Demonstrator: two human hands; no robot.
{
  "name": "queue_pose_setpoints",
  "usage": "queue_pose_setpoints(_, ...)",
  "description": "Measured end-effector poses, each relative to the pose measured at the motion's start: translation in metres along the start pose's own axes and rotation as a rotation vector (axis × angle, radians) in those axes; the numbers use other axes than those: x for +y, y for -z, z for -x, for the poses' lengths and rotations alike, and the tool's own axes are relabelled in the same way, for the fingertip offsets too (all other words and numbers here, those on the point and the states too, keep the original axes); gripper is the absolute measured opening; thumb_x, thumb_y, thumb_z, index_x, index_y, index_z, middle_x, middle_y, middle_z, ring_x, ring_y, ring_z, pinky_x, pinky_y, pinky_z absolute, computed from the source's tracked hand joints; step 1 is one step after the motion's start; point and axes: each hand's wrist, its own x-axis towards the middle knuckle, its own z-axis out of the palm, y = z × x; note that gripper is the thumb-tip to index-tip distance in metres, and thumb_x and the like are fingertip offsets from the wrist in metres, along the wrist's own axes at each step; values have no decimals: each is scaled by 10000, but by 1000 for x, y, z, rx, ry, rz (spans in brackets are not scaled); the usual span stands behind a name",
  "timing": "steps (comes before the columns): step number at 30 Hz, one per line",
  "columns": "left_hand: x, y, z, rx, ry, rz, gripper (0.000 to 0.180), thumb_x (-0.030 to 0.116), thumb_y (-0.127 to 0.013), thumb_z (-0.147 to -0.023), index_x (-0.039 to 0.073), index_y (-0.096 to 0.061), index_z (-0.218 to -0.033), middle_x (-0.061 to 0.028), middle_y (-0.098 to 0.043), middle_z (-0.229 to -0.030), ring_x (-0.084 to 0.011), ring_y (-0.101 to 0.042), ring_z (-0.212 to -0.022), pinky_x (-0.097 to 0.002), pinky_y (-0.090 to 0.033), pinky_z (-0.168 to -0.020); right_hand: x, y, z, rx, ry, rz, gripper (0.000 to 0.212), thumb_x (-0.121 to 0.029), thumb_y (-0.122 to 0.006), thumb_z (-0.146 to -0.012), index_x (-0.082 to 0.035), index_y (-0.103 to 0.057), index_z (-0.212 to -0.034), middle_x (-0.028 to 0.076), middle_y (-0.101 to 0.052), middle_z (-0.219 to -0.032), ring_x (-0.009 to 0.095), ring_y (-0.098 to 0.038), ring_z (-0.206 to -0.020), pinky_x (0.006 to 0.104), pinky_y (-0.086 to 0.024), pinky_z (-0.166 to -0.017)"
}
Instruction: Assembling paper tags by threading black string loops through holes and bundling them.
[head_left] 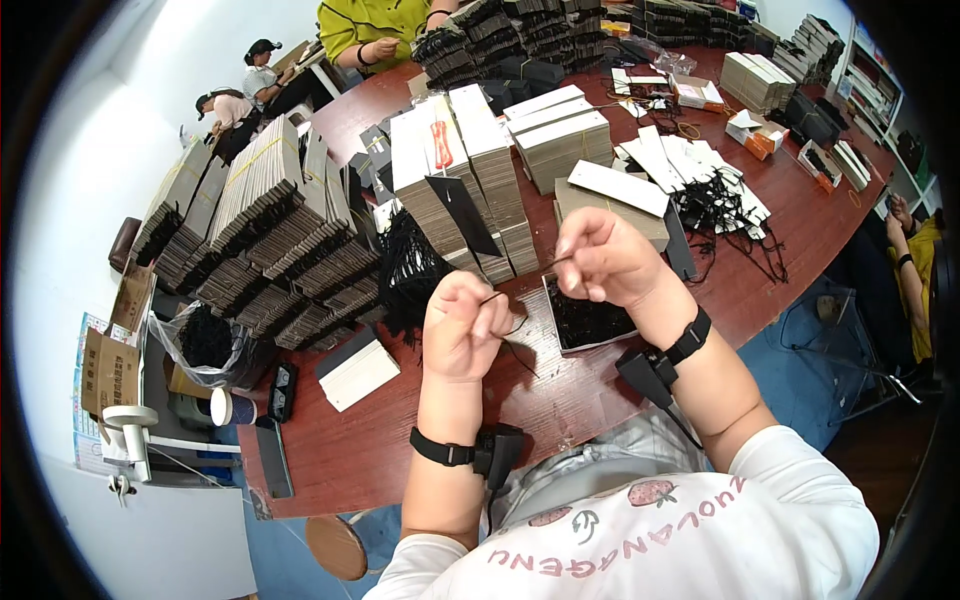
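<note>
Over the front of the table, my left hand (464, 325) pinches a thin black cord (516, 347), whose loose part curls down beside the fingers. Slightly higher and to the right, my right hand (612, 258) is closed in a pinch on a short dark length of cord. Whether both hands hold one and the same cord cannot be made out. Under my right hand lies a shallow white tray (592, 345) with black bits in it. Beyond my hands rises a tall stack of cards (480, 150), with a red-handled screwdriver (440, 145) and a black card (464, 215) against it.
Bundled card stacks (265, 220) with black cords crowd the left side. White tags with tangled black cords (715, 205) lie to the right. A few pale cards (358, 378), a glasses-like black object (283, 392) and a paper cup (232, 407) are near the left edge. Other people sit around.
</note>
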Motion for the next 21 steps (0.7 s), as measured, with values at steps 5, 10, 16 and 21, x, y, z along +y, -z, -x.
queue_pose_setpoints(5, 16, 9, 1, -143, -58, 264, 181, 162, -560, -842, 136, -665, -987, 46, -678, -844, -52, -414, -463, -204, -262, -448, -16, 13, 2, -21, 158, -426, 259, -101, -505, -913, -89, -564, -1165, 67, -646, -1093, 120, -510, -633, 250, -364, -536)
queue_pose_setpoints(10, 6, 6, 3, -35, -109, 241, 191, 158, -580, -872, 148, -672, -1039, 25, -690, -936, -39, -413, -476, -192, -257, -434, -8, 14, 2, 237, 195, -169, 215, -181, -526, -919, -61, -588, -1086, 65, -657, -1008, 120, -493, -585, 259, -373, -532)
queue_pose_setpoints(16, 7, 10, -4, 85, -181, 263, 226, 334, -560, -900, 149, -678, -952, -3, -601, -959, -87, -474, -731, -200, -342, -571, -14, 14, -2, 368, 209, -221, 240, -223, -527, -923, 4, -579, -982, 55, -563, -774, 123, -442, -587, 257, -341, -515)
queue_pose_setpoints(21, 15, -5, -9, 233, -336, 353, 167, 187, -500, -939, 56, -566, -859, -40, -524, -931, -188, -481, -943, -354, -392, -905, -14, 9, -4, 463, 216, -4, 279, -227, -525, -920, 36, -590, -985, 57, -548, -789, 129, -458, -636, 257, -357, -537)
